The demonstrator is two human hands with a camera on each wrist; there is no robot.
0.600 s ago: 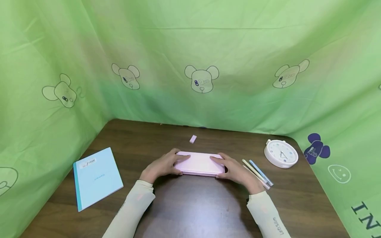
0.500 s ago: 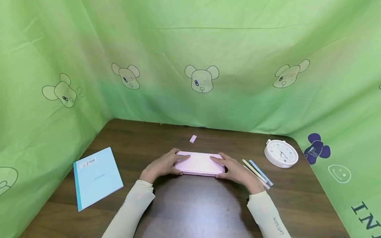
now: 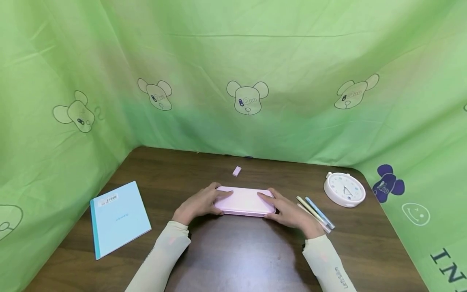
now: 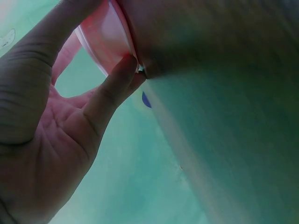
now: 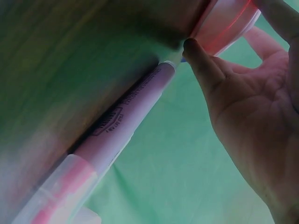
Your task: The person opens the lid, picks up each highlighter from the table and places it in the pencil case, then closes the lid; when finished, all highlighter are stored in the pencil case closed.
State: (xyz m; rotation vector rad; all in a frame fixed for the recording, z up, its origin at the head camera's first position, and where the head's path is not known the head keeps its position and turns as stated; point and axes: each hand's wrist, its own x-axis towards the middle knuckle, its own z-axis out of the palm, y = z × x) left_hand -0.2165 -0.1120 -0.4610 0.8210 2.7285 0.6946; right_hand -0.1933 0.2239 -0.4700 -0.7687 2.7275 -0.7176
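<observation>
A pale pink, rounded, box-like pencil case (image 3: 245, 199) lies lengthwise across the middle of the dark wooden table, its lid closed. My left hand (image 3: 198, 205) grips its left end, and my right hand (image 3: 290, 210) holds the right end. On both sides the thumb is at the near edge, with fingers over the top and round the far side. In the left wrist view, fingertips press the end wall of the case (image 4: 108, 39) close to the tabletop. The right wrist view shows the right hand (image 5: 257, 102) holding the other end of the case (image 5: 226, 23).
Yellow, blue and pink pens (image 3: 319, 212) lie just right of my right hand; the pink one (image 5: 126, 112) is near it. A white alarm clock (image 3: 344, 189) stands farther right. A pink eraser (image 3: 236, 171) lies behind the case, a light-blue notebook (image 3: 121, 219) at left.
</observation>
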